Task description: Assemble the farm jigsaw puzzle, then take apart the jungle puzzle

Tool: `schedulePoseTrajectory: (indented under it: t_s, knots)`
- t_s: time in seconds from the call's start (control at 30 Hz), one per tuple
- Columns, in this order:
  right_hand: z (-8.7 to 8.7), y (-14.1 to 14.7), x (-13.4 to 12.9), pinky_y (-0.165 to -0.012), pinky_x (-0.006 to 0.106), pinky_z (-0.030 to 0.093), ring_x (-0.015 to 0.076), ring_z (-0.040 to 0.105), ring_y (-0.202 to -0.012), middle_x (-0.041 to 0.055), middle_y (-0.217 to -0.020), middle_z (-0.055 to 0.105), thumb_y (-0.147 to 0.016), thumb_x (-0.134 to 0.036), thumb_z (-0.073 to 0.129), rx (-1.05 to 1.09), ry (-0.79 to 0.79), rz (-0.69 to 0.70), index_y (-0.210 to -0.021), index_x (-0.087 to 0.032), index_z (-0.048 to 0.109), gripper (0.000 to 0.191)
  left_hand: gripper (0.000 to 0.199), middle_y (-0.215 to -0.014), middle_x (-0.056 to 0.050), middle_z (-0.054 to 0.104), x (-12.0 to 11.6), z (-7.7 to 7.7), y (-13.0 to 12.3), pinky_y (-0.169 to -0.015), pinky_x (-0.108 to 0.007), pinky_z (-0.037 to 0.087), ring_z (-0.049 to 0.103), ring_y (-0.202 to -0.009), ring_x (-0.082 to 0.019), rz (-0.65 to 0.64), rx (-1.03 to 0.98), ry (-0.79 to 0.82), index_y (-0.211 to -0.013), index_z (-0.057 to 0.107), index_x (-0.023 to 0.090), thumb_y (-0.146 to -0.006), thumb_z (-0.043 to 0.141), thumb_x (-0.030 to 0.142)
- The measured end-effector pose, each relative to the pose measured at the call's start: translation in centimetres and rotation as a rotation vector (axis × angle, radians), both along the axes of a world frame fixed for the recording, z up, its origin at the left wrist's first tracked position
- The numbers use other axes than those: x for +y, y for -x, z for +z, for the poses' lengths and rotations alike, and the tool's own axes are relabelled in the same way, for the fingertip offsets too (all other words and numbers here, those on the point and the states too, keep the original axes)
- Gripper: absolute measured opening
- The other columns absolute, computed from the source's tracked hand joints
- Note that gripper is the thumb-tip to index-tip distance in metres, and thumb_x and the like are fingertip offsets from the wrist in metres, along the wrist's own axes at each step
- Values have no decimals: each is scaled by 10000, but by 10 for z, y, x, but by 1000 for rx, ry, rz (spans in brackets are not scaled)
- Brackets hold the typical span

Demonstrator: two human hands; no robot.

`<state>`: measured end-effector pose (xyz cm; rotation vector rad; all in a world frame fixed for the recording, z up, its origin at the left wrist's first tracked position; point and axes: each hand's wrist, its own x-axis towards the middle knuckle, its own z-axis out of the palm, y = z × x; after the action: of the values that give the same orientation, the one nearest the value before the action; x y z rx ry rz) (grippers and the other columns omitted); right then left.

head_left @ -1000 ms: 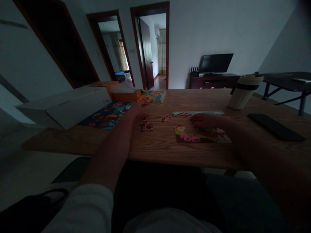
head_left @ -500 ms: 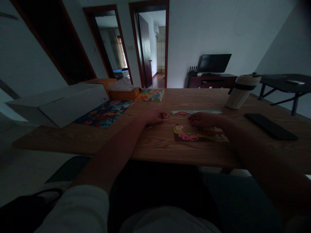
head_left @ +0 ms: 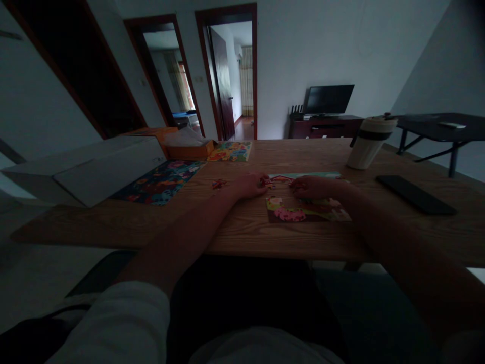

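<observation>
My left hand [head_left: 253, 185] pinches a small red patterned puzzle piece [head_left: 268, 186] at the left edge of a partly assembled picture. The upper strip [head_left: 280, 177] of that picture is pale blue with a red roof line. Near its middle, the curled fingers of my right hand [head_left: 309, 187] rest low over the picture; whatever they hold is hidden. Below both hands lies the lower section [head_left: 290, 214], green and brown with a pink spotted figure. A few loose pieces [head_left: 219, 184] lie left of my left hand.
On the left are a white box [head_left: 109, 164], a dark blue picture sheet [head_left: 162, 182], an orange tray [head_left: 191, 149] with clear plastic, and a colourful sheet [head_left: 230, 151]. A white tumbler [head_left: 367, 144] and a black flat object [head_left: 415, 194] are on the right.
My left hand has moved right with the small piece, up to the picture's left edge, uncovering the loose pieces behind it. My right hand has barely moved. The view has shifted slightly.
</observation>
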<state>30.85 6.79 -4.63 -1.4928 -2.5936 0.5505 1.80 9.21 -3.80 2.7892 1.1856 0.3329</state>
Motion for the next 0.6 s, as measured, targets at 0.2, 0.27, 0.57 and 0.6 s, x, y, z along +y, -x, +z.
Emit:
schedulePoseTrajectory:
  t_s: [0.2,0.27,0.57,0.6]
  knots:
    - [-4,-3,4,-928,378,547,273,713,-1017,69,-1156,763,-890,-366,625,1,-18,27,-1133,-269,750,290,395,-1338,-94,677,1,-4,-7,-1085,-343,418,608,-1224,-229,-69,81,-76,-1316,663,179,-1043,445,363]
    - [-6,-4,6,-935,388,544,279,712,-1019,77,-1165,759,-893,-360,620,4,-20,33,-1133,-262,748,290,409,-1399,-83,650,1,-6,-6,-1122,-330,385,582,-1274,-216,-99,68,-63,-1371,633,181,-1049,428,329]
    - [-13,-7,15,-947,366,541,259,711,-1022,57,-1149,764,-887,-365,641,-10,-41,57,-1159,-274,734,302,443,-1372,-80,674,-2,-2,-5,-1083,-346,418,615,-1211,-224,-148,126,-74,-1410,617,187,-1035,416,313]
    - [-13,-7,15,-947,365,541,259,711,-1025,56,-1151,763,-885,-362,641,-8,-42,56,-1164,-275,733,307,443,-1369,-82,676,-3,-1,-5,-1081,-352,419,615,-1208,-229,-144,133,-79,-1407,619,185,-1033,418,310]
